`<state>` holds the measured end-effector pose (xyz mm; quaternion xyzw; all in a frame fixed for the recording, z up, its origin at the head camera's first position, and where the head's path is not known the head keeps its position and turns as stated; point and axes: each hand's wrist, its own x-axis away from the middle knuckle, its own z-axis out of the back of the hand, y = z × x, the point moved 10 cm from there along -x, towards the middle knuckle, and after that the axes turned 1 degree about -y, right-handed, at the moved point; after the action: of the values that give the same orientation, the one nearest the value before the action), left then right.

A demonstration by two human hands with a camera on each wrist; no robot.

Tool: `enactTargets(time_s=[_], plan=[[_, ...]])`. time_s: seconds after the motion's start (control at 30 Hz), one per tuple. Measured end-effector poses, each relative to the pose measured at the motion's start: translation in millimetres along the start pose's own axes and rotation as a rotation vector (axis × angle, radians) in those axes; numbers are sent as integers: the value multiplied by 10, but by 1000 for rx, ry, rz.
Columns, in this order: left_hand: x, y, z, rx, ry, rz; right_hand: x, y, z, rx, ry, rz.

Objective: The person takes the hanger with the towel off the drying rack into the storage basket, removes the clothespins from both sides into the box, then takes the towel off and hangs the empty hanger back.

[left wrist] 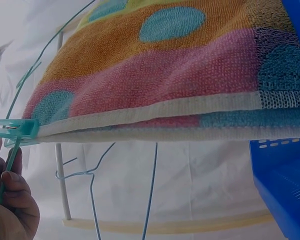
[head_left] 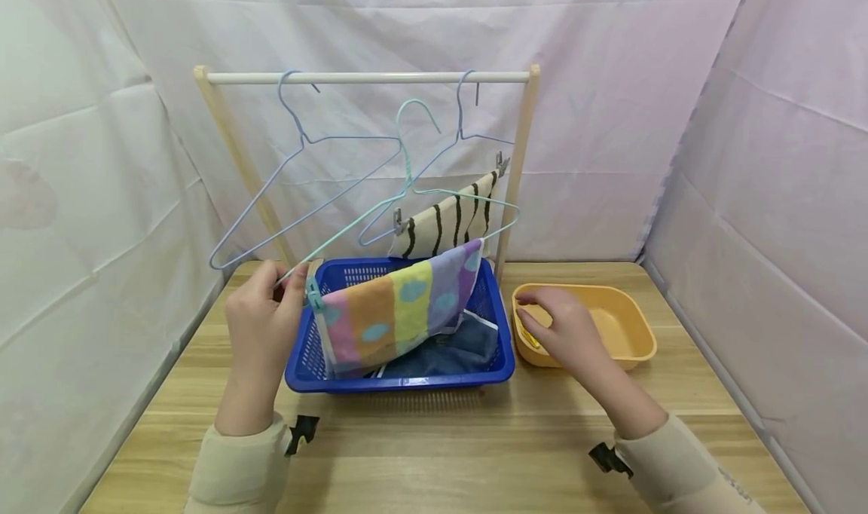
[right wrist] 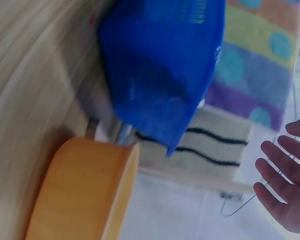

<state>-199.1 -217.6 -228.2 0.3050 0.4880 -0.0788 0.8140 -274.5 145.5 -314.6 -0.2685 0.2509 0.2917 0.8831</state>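
My left hand (head_left: 266,307) grips the lower left corner of a mint-green wire hanger (head_left: 353,224). Over the hanger's bar hangs a striped, spotted towel (head_left: 400,310), its lower part dipping into the blue basket (head_left: 407,383). A teal clothespin (left wrist: 15,128) clamps the towel's left end, right above my left fingers; no clip shows at its right end. My right hand (head_left: 559,324) is over the left side of the orange-yellow tub (head_left: 627,314), with fingers spread and nothing held in the right wrist view. A small yellow clip (head_left: 531,338) shows beneath it.
Behind the basket stands a rack with a white rail (head_left: 380,78). On it hang an unloaded blue hanger (head_left: 261,197) and another blue hanger (head_left: 459,114) carrying a black-striped cream cloth (head_left: 447,220) in grey clips. Dark blue cloth (head_left: 447,352) lies in the basket.
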Motion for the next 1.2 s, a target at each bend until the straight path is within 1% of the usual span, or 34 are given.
enactTargets(time_s=[0.13, 0.27, 0.67, 0.8, 0.93, 1.2], plan=[[-6, 31, -8, 18, 10, -2, -45, -196, 15, -1, 19, 56], [-5, 61, -33, 41, -2, 4, -104, -348, 25, -20, 29, 103], [9, 105, -85, 67, -37, 39, -302, -702, 91, -80, 96, 238], [13, 116, -110, 83, -52, 35, -365, -803, 70, -107, 99, 257], [22, 120, -143, 92, -73, 33, -417, -887, 17, -140, 80, 258], [28, 158, -169, 105, -92, 35, -507, -1104, -92, -201, 62, 314]])
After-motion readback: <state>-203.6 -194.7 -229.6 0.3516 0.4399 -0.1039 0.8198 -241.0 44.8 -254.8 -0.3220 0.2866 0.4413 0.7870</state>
